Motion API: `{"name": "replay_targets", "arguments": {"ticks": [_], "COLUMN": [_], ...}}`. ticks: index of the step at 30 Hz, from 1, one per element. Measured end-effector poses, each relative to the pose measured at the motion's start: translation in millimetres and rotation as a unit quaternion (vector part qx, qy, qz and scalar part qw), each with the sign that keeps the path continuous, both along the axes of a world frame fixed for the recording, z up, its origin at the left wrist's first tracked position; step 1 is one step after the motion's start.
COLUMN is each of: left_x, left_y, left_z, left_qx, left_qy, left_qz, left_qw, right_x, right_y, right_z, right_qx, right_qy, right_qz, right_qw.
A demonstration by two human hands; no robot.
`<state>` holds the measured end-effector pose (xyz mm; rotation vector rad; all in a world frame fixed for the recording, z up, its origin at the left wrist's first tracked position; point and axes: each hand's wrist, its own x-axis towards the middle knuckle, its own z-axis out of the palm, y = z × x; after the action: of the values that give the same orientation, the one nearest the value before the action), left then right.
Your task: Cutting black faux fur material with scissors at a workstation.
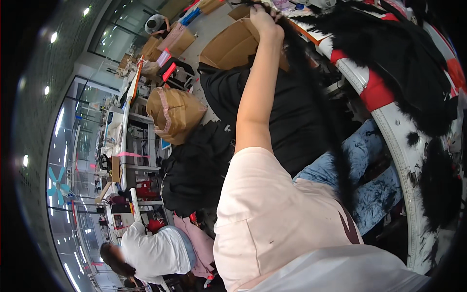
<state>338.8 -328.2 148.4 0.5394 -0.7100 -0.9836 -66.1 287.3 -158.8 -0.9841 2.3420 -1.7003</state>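
Note:
My left arm reaches up the picture, and my left hand (265,20) is at the top edge, its fingers closed on a strip of black furry trim (318,102). The dark, blurred strip runs from the hand down past my arm toward my legs. Beneath the arm lies a large heap of black fabric (296,126), beside an open cardboard box (228,46). My right hand is not in view.
A white table (396,131) with red patches curves along the right, carrying black fur-edged fabric (389,53). A brown paper sack (175,114) stands left of the heap. One person (153,248) sits at lower left; another (156,24) bends over boxes farther off.

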Motion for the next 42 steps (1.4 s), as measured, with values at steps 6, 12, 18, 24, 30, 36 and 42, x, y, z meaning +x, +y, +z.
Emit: {"name": "replay_targets", "arguments": {"ticks": [6, 12, 18, 24, 30, 36, 42], "left_x": [-55, -177, -232, -232, -227, -194, -134], "left_y": [79, 214, 320, 320, 279, 256, 202], "left_z": [14, -77, -79, -106, -83, -61, -24], "left_qx": [-0.01, -0.233, -0.121, -0.157, -0.095, -0.011, 0.182], "left_qy": [-0.143, -0.644, -0.529, -0.559, -0.454, -0.387, -0.213], "left_qz": [-0.085, -0.268, -0.63, -0.59, -0.594, -0.507, -0.23], "left_qw": [0.986, 0.677, 0.555, 0.561, 0.657, 0.77, 0.932], "right_x": [-10, 6, 67, 70, -2, -58, -101], "right_y": [-43, -99, -161, -157, -145, -126, -107], "right_z": [60, 124, 185, 159, 95, 58, 32], "right_qx": [0.007, 0.011, -0.114, -0.138, -0.133, -0.103, -0.068], "right_qy": [0.038, 0.084, -0.017, -0.107, -0.057, -0.008, 0.046], "right_qz": [-0.002, 0.003, 0.0, 0.009, -0.047, -0.104, -0.157], "right_qw": [0.999, 0.996, 0.993, 0.985, 0.988, 0.989, 0.984]}}
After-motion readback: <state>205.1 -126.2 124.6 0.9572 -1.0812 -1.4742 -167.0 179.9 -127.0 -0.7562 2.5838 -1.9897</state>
